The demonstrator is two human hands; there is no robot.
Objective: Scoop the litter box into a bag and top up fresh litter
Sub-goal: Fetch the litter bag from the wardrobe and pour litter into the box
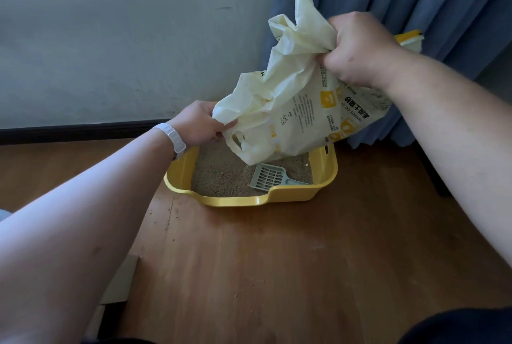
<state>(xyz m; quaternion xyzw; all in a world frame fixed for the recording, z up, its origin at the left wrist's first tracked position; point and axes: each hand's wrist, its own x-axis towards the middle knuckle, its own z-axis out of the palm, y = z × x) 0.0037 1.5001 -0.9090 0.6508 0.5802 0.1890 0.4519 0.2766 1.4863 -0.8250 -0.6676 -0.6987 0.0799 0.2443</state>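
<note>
You're gripping the litter bag [293, 111] slanted over the litter box [277, 199]: right hand [360, 50] high, left hand [199, 122] nearest the box.

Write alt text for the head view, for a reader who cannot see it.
Two hands hold a cream cat-litter bag tilted over a yellow litter box on a wooden floor: the left hand grips its lower end, the right hand its bunched upper part. A grey scoop lies on the litter in the box.
</note>
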